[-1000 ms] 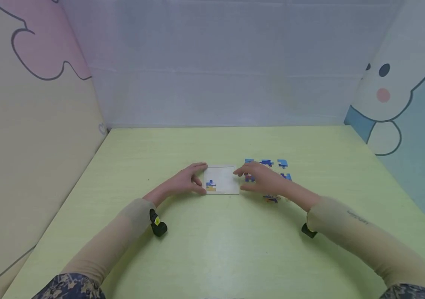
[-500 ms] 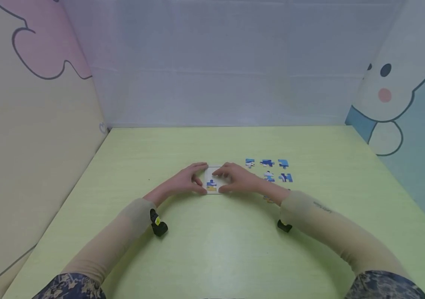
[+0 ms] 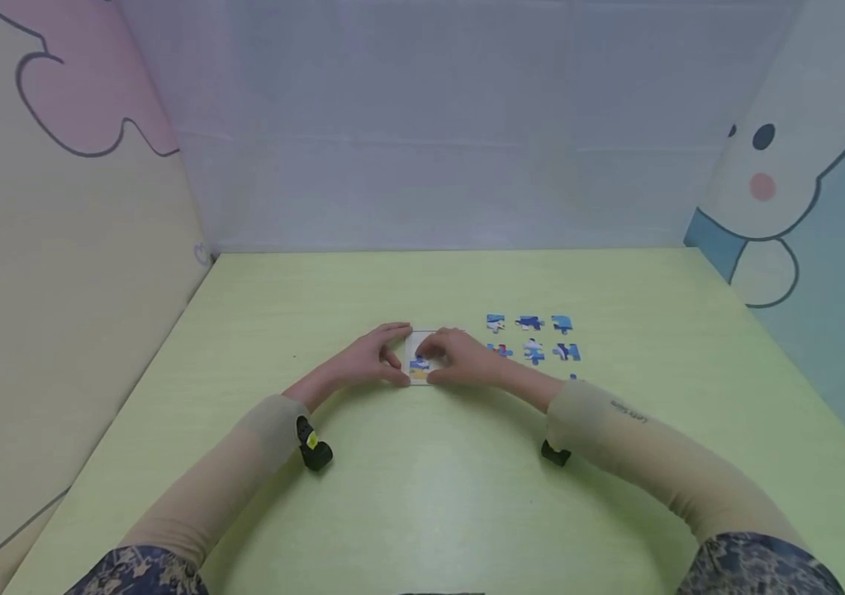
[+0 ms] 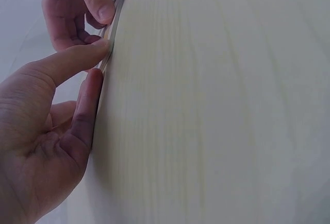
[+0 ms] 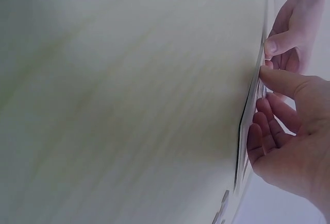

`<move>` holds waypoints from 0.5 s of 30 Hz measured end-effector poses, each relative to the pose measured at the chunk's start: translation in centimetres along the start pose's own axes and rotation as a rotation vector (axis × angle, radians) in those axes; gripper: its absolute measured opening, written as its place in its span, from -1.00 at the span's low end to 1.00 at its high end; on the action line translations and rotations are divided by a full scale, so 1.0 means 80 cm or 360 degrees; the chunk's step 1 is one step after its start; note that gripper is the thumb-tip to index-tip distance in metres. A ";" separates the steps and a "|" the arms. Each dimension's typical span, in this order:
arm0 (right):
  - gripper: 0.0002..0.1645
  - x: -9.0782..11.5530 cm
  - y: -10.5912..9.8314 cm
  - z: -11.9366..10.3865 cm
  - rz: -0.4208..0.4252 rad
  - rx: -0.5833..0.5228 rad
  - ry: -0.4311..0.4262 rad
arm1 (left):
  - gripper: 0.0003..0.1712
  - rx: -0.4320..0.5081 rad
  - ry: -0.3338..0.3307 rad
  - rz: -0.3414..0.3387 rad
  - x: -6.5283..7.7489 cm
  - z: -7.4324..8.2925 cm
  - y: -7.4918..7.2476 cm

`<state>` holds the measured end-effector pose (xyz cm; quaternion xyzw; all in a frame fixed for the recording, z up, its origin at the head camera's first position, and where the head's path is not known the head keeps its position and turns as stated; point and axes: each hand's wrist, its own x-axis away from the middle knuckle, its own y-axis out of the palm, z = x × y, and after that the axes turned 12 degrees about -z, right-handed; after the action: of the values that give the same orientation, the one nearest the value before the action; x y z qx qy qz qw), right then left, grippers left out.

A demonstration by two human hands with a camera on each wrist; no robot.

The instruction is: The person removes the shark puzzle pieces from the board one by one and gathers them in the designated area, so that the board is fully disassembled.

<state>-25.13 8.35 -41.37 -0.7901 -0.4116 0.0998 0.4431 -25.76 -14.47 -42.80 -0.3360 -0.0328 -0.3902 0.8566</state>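
A small white puzzle tray [image 3: 423, 339] lies on the table, partly covered by my hands. My left hand [image 3: 363, 360] holds it along the left side, thumb at the near corner and fingertips at the far corner. In the tray's near left corner lies a blue and yellow jigsaw puzzle piece [image 3: 418, 374]. My right hand [image 3: 468, 358] is over the tray, its bent fingers at the top of this piece and its thumb by the lower right. In the left wrist view, the left thumb [image 4: 77, 61] rests on the tray's edge.
Several loose blue puzzle pieces [image 3: 533, 351] lie in rows to the right of the tray. My right forearm hides part of the nearest row. A pale wall stands behind the light green table [image 3: 422, 487], with cartoon-printed walls at both sides.
My right hand has moved left from the tray's right edge to the piece in the corner, its fingers closing in on it. The left hand has stayed on the tray.
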 end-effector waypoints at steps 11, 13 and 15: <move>-0.49 -0.004 -0.006 -0.004 -0.0027 -0.0074 0.0028 | 0.07 -0.0002 0.0000 -0.0002 0.000 0.002 -0.001; -0.50 -0.005 -0.006 -0.004 -0.0026 -0.0029 0.0022 | 0.07 -0.0005 0.0001 -0.0002 0.001 0.002 0.000; -0.51 -0.005 -0.006 -0.004 -0.0009 0.0038 0.0009 | 0.07 -0.0010 0.0000 0.0001 0.001 0.003 0.000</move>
<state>-25.51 7.98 -40.89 -0.7839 -0.4114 0.1012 0.4539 -25.66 -14.43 -42.59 -0.3387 -0.0315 -0.3901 0.8556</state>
